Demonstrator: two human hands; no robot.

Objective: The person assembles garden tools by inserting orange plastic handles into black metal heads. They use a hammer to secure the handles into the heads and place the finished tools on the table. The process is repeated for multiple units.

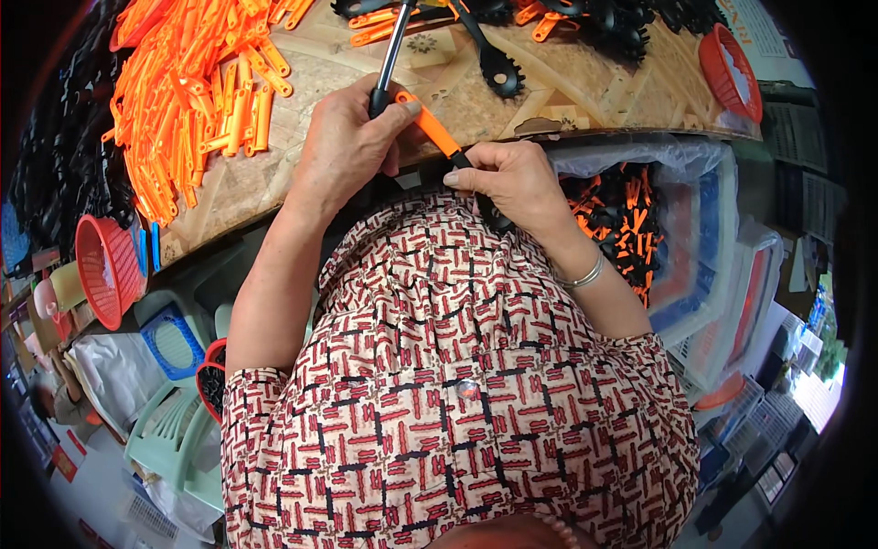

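Between my two hands, at the table's front edge, is a kitchen utensil with an orange handle [437, 131] and a black neck. My left hand [352, 137] is closed, its thumb and fingers pinching the handle's upper end. A metal rod with a black grip [380, 99] comes down against that same hand; whether the fingers also hold it, I cannot tell. My right hand [521, 183] is closed round the black neck, with a dark part of the utensil partly hidden below it. On the table above my hands lies a black pasta server [499, 71] with a toothed head.
A large heap of orange handles [183, 91] covers the table's left side. More black utensils [613, 32] lie at the far right. Red baskets [108, 272] stand at both ends. Beside my right arm, a plastic-lined crate [686, 229] holds finished-looking orange and black pieces [626, 220].
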